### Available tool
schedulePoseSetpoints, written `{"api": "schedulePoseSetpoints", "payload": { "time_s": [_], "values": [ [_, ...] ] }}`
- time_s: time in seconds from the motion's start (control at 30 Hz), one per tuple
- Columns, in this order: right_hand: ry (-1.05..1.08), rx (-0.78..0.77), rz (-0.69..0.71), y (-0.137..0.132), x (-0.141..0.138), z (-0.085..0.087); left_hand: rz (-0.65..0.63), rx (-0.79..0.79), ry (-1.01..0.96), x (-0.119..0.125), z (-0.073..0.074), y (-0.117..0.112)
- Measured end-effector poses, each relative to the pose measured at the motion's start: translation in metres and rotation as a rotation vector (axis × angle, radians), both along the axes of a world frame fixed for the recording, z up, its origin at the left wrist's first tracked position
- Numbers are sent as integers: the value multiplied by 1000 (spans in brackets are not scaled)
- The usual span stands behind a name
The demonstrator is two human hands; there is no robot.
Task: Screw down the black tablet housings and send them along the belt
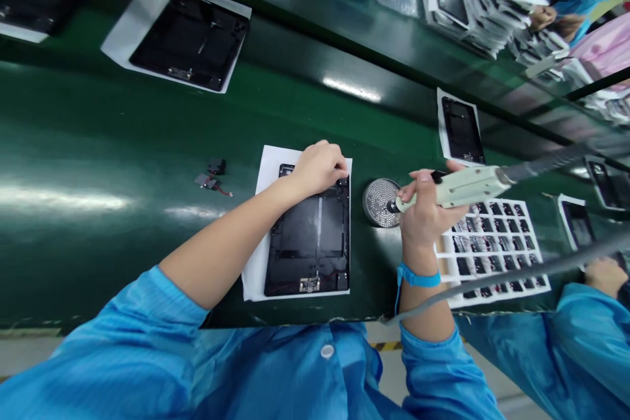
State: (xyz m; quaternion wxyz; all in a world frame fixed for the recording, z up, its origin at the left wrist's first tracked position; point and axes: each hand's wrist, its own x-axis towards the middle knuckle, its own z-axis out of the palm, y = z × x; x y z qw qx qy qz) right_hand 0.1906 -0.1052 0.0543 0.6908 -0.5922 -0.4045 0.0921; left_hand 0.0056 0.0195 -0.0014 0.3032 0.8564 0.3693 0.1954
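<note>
A black open tablet shell (311,236) lies on a white sheet (256,269) on the green belt in front of me. My left hand (317,167) rests curled on the shell's far edge, fingers closed against it. My right hand (426,210) grips a pale electric screwdriver (460,187), held level with its tip over a round metal screw dish (378,200) just right of the shell. A cable (492,279) runs from the tool, and a blue strap (418,277) circles my right wrist.
A white tray of small black parts (492,243) sits to the right of my right hand. Small loose parts (211,174) lie left on the belt. More black shells (191,39) (461,128) ride on sheets farther along. A co-worker's blue sleeve (590,335) is at lower right, with stacked parts (492,0) beyond.
</note>
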Motion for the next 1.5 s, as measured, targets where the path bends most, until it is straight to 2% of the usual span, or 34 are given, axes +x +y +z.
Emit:
{"api": "schedulePoseSetpoints", "payload": {
  "time_s": [0.1,0.17,0.27,0.37,0.5,1.0,1.13,1.23,1.33,1.4,1.5],
  "values": [
    [-31,66,15,15,-13,13,-13,1,-22,0,-2,1],
    [-29,99,62,32,-27,14,-3,-5,-34,1,-2,1],
    [17,99,151,58,-50,3,21,-29,-25,1,0,1],
    [29,51,177,72,-63,-12,14,-38,-1,1,3,0],
    [-22,31,166,74,-65,-22,12,-39,5,2,3,0],
    [-10,29,203,77,-66,-32,6,16,-12,2,-5,2],
    [44,26,258,79,-68,-34,-7,48,32,3,0,-1],
    [79,10,310,79,-69,-32,12,128,52,-15,9,-20],
    [133,-3,349,80,-69,-34,57,192,30,-62,14,-63],
    [172,7,371,82,-70,-36,166,184,19,-102,13,-102],
    [242,45,356,80,-72,-33,412,98,37,-154,14,-159]
  ]
}}
